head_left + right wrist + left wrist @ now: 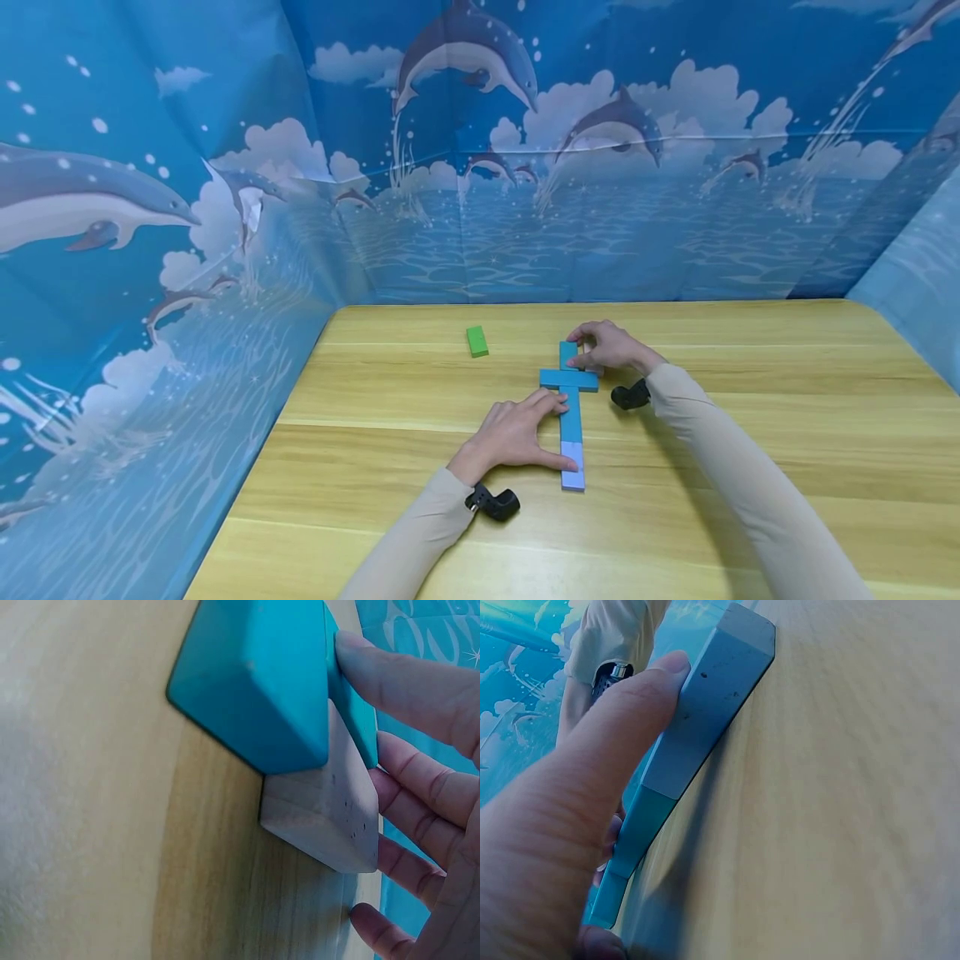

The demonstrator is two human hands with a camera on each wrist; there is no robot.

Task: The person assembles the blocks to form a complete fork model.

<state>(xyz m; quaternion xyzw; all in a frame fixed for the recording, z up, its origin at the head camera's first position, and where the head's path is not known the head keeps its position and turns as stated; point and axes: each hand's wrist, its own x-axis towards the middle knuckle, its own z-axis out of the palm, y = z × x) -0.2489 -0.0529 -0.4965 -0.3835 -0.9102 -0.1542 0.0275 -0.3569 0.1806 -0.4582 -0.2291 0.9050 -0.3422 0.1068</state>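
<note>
Blue crosspiece (568,381) lay between both grips. Left grip (513,432), unclenched, touched the lilac block (572,481) by thumb. Right grip (611,346), unclenched, touched the far blue block (567,353), wooden block (352,810) beside its fingertips. Alignment appeared in hand; squaring the joints seemed called for next.

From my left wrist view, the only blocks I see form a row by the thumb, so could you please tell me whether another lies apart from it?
Observer: Yes, a green block lies by itself, farther out than the left hand.
Operator: Thank you; is there any other block near the right hand that I would be missing?
Observer: A pale wooden block sits against the crosswise blue block.
Operator: Is it marked at all?
Observer: Yes, one face has small dark specks.
</note>
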